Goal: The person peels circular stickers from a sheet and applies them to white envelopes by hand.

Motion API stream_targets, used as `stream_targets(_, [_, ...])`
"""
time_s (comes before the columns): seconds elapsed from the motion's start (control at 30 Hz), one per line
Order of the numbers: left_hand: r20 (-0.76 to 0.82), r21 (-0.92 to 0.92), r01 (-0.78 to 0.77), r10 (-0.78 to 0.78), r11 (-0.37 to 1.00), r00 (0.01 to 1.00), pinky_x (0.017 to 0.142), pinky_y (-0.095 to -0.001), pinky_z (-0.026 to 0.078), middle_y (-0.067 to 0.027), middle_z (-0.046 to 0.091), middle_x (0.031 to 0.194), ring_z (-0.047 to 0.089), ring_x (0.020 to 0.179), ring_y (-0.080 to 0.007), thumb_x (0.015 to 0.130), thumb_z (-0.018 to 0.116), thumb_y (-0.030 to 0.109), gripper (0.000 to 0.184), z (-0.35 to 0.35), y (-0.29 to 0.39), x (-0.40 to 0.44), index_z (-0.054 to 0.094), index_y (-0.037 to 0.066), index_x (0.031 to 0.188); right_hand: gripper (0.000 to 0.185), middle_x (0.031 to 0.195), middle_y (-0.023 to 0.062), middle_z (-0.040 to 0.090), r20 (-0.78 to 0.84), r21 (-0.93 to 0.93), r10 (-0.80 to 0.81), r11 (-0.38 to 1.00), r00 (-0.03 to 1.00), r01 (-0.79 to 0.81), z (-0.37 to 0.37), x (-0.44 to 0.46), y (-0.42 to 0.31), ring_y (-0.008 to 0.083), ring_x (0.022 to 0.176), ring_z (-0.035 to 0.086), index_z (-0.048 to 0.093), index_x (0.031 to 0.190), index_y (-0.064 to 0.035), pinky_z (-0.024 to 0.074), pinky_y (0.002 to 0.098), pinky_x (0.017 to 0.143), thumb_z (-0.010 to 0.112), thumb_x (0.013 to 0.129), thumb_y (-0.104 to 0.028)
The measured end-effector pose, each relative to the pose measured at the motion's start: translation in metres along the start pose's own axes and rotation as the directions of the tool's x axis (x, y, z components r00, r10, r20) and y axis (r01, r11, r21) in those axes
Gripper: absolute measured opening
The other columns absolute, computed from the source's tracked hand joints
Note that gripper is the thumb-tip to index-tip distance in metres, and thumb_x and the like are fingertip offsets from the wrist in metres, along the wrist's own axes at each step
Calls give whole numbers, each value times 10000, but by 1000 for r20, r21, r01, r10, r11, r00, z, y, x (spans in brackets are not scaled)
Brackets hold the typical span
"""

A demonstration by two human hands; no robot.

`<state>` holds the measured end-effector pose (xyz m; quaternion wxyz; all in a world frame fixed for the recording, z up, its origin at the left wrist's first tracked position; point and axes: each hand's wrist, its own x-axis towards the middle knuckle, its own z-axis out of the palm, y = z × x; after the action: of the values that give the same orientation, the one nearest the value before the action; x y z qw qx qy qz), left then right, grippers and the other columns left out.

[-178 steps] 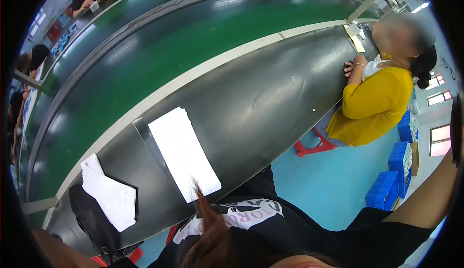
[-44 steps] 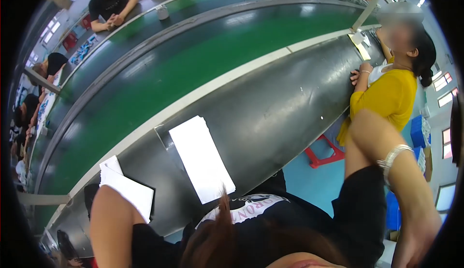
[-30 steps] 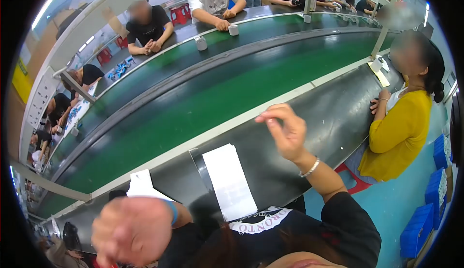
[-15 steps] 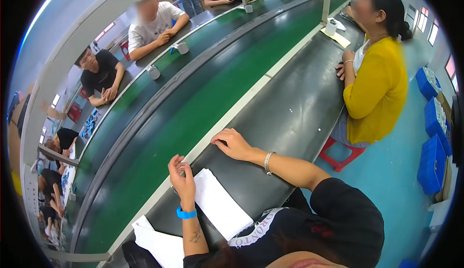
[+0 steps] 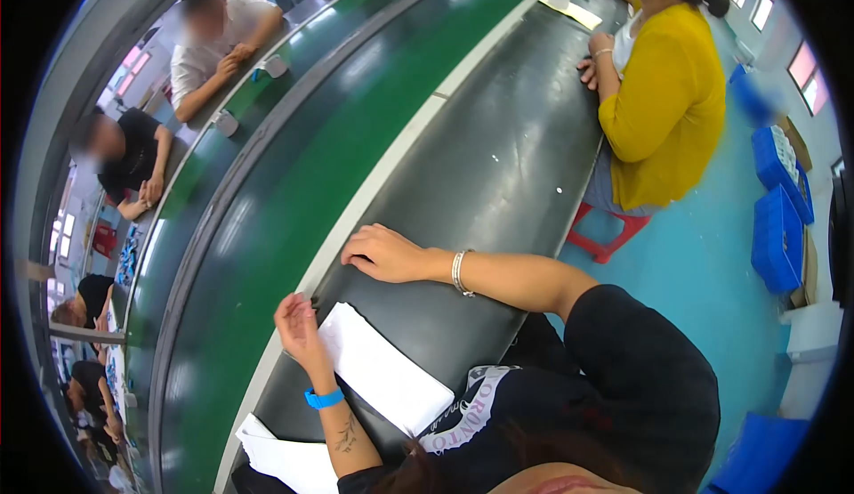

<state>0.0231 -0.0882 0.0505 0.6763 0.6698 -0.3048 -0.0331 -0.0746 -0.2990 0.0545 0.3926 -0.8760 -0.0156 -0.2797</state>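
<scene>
My left hand (image 5: pixel 297 326), with a blue wristband (image 5: pixel 324 399), is raised near the table's conveyor-side edge. Its palm faces up and its fingers are loosely bent, with nothing in them. My right hand (image 5: pixel 384 254) rests palm down farther up the same edge, fingers bent over the dark surface and thumb apart. No object shows in it. A folded white cloth or paper (image 5: pixel 382 369) lies beside my left hand, toward my body. Another white folded piece (image 5: pixel 285 458) lies below my left forearm, partly hidden by it.
A green conveyor belt (image 5: pixel 311 165) runs along the far side of the dark table (image 5: pixel 471 174). To the right a person in a yellow top (image 5: pixel 672 93) sits on a red stool (image 5: pixel 609 234). Blue bins (image 5: pixel 777 240) stand on the floor. People sit across the belt, near small white-grey parts (image 5: pixel 226 124).
The camera view has turned, so the surroundings sit farther left and higher. My left hand has opened slightly and tilted back; my right hand stays resting at the table edge.
</scene>
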Motion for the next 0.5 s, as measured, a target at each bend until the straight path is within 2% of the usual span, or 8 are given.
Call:
stream_targets(0.1, [-54, -97, 8, -14, 995, 998, 747, -265, 492, -146, 584, 1150, 603, 844, -155, 926, 505, 44, 291, -6, 2, 5, 504, -32, 1207, 109, 883, 54, 661, -1, 27, 8, 1000, 1000, -8, -2, -1, 2, 252, 902, 583, 648, 884, -78, 417, 385, 833, 541, 863, -84])
stream_targets(0.2, [-157, -137, 23, -44, 990, 987, 737, -259, 487, -145, 591, 1143, 601, 822, -151, 926, 491, 39, 273, -18, -2, 10, 516, -25, 1191, 118, 883, 54, 663, 5, 29, 3, 1000, 1000, -3, -3, 0, 3, 248, 909, 585, 649, 887, -77, 416, 384, 838, 535, 860, -75])
stream_targets(0.23, [-209, -52, 56, -66, 997, 976, 760, -247, 477, -104, 608, 1111, 586, 856, -122, 945, 544, 110, 236, -22, -1, 11, 543, 5, 1156, 120, 883, 54, 663, 9, 28, 0, 1000, 1000, -1, -3, 0, 4, 247, 912, 586, 649, 889, -77, 416, 383, 840, 533, 860, -73])
stream_targets(0.33, [-321, 43, 95, -76, 995, 944, 767, -245, 473, -88, 628, 1057, 587, 861, -124, 948, 548, 109, 212, -29, -15, 13, 557, 8, 1134, 116, 880, 52, 661, 1, 37, 3, 999, 1000, -3, -3, -1, 5, 247, 909, 587, 647, 888, -79, 415, 383, 842, 536, 858, -71])
stream_targets(0.43, [-291, 128, 90, -50, 988, 956, 793, -242, 469, -100, 618, 1037, 591, 900, -144, 933, 506, 21, 187, -25, -18, 11, 563, -16, 1107, 109, 874, 56, 658, -2, 36, 4, 999, 1000, -4, -4, 0, 4, 249, 899, 585, 647, 895, -82, 414, 380, 842, 544, 859, -75])
stream_targets(0.5, [-239, 144, 90, -53, 985, 969, 801, -243, 468, -98, 618, 1025, 592, 908, -144, 928, 525, 21, 173, -25, -23, 11, 568, -22, 1090, 89, 901, 41, 659, 19, 12, 15, 1000, 1000, -15, -5, -1, 4, 234, 911, 578, 643, 917, -77, 412, 363, 847, 567, 872, -90])
